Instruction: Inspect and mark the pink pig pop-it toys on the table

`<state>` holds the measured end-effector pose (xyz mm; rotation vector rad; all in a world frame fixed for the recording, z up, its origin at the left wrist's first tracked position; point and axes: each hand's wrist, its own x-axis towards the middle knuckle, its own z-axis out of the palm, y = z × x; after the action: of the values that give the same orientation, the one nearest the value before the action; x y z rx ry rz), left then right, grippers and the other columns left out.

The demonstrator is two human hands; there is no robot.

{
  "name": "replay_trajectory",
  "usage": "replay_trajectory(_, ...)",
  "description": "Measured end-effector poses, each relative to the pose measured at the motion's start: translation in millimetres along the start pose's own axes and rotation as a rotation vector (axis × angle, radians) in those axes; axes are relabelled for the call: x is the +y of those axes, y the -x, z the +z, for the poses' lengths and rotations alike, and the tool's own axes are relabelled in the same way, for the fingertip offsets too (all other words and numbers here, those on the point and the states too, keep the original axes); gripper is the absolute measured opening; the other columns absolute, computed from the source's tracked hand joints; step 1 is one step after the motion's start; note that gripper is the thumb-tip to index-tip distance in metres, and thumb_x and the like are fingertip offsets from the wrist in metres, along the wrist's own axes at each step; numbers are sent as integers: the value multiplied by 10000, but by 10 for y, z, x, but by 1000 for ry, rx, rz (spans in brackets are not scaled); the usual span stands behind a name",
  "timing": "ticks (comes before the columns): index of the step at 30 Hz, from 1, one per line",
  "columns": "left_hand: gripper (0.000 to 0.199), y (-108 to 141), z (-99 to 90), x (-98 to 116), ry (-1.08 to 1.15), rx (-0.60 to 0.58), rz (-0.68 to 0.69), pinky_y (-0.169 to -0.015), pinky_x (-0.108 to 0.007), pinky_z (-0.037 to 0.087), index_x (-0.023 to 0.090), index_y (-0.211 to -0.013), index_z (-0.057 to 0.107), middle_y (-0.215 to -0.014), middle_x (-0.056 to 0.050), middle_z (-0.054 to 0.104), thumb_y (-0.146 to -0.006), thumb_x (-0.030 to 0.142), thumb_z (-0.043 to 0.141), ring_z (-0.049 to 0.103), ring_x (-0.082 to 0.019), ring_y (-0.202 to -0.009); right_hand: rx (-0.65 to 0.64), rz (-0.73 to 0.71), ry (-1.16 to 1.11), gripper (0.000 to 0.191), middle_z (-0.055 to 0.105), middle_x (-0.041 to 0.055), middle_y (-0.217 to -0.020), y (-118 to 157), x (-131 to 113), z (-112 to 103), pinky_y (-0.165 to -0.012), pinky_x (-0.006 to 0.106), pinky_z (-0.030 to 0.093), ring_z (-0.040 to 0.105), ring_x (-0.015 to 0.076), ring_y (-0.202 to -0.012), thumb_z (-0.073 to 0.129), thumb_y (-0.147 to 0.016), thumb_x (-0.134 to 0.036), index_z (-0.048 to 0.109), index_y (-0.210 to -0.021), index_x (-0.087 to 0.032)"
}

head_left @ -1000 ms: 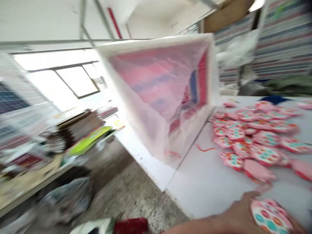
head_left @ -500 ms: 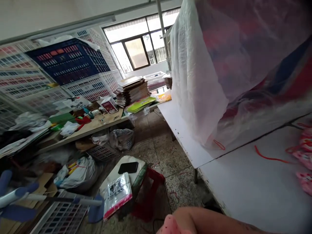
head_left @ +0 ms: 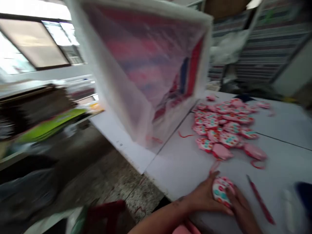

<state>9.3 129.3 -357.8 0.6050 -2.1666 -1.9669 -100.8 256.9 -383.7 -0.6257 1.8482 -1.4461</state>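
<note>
Two bare hands, the left hand (head_left: 203, 199) and the right hand (head_left: 241, 208), bend their fingers partly around one round pink dotted piece (head_left: 220, 191) and have hold of it over the near part of the white table (head_left: 175, 172). On this table lie a heap of pink pieces (head_left: 219, 126) and a thin red tool (head_left: 260, 203), and a plastic-covered panel (head_left: 146, 65) stands there. Left of the table are the speckled floor (head_left: 109, 185) and, farther, a window (head_left: 34, 42).
</note>
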Motion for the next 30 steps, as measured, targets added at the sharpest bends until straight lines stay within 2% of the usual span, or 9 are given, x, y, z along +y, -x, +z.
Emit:
replay_trajectory(3,1080,-115,-35,-26,52,14,6,-915,-417,508,235,-1470,271,-1227,-91,623,-551,270,838,613,-287,-1044,93,11,-98,780,545,119,-1354,-156,127,-61,-1066,470,394,461,336,-1267,485,-754,-771,545,-1293,-211)
replay_trajectory(8,786,-219,15,-24,109,31,-14,-652,-264,523,242,-1308,452,-1016,-27,667,-585,141,745,616,-167,-760,-45,-88,-248,714,429,86,-1461,-212,167,-34,-1071,420,380,438,260,-1299,391,-866,-696,397,-1420,-246)
replay_trajectory(11,806,-230,14,-15,203,-23,-67,-516,-215,468,232,-1346,362,-882,-9,663,-641,204,751,596,-133,-637,-103,-45,-298,712,594,128,-1250,-154,122,-38,-810,385,519,624,236,-973,292,-915,-662,273,-1479,-227)
replay_trajectory(15,879,-254,-30,-33,342,-123,-74,-449,-199,441,219,-1455,130,-847,-26,659,-789,431,663,624,-151,-627,-164,-28,-308,751,674,85,-850,-113,51,-89,-568,332,478,595,200,-635,242,-923,-661,205,-1499,-179)
replay_trajectory(17,753,-276,-51,-39,337,-68,-86,-433,-207,458,229,-1451,184,-900,-46,650,-857,515,548,635,-158,-639,-145,-50,-244,703,661,114,-1019,-99,7,-122,-639,352,506,622,212,-739,270,-933,-636,250,-1490,-207)
replay_trajectory(20,693,-317,-72,-19,336,-2,-139,-390,-221,454,246,-1433,244,-870,-37,644,-871,565,494,622,-158,-572,-59,-202,10,728,421,108,-1431,-77,-47,-145,-963,441,455,524,280,-1177,538,-866,-557,264,-1487,-294)
replay_trajectory(24,708,-353,-113,53,412,-8,-160,-606,-299,538,237,-1420,292,-1003,-76,665,-855,615,490,666,-196,-752,27,-415,379,734,246,36,-1547,-74,-74,-107,-1149,503,236,237,327,-1404,718,-754,-441,413,-1415,-352)
replay_trajectory(27,701,-359,-158,87,427,-86,-120,-858,-384,501,221,-1378,393,-1224,-116,598,-863,695,350,618,-243,-1025,26,-385,217,562,408,71,-1458,-94,-111,-63,-1129,465,294,365,300,-1344,592,-863,-443,447,-1390,-310)
replay_trajectory(30,829,-359,-161,73,239,-120,-29,-910,-391,453,220,-1387,383,-1275,-128,550,-733,680,601,531,-282,-1143,25,-169,-177,478,558,109,-1297,-123,-175,-22,-947,418,477,557,280,-1146,414,-944,-510,472,-1340,-248)
